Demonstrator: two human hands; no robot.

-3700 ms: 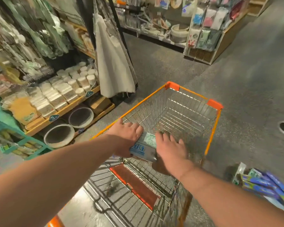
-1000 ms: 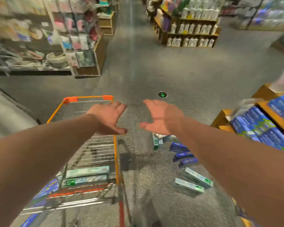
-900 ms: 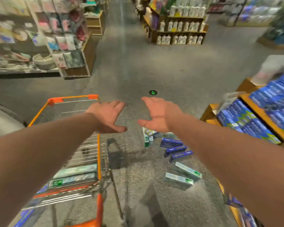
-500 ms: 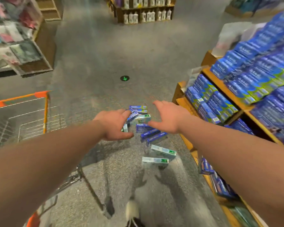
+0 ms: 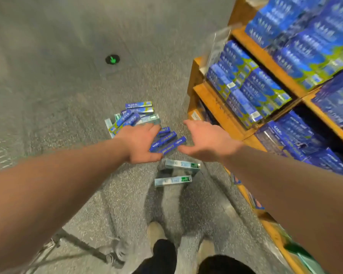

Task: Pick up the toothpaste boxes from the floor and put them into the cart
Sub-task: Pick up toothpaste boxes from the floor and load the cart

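Several toothpaste boxes lie scattered on the grey floor ahead of me. A heap of blue and green boxes lies furthest away, three dark blue boxes sit between my hands, and two pale boxes with green ends lie nearest my feet. My left hand hovers above the pile, fingers straight, holding nothing. My right hand is stretched out beside it, palm down and empty. Of the cart, only a lower frame bar and a wheel show at the bottom left.
A wooden shelf unit stacked with blue toothpaste boxes stands close on the right. A round green arrow marker is set in the floor further ahead. My shoes and legs show at the bottom.
I let go of the cart handle and turned right; the cart basket slid out of view on the left. Both empty hands have come down over the boxes on the floor.
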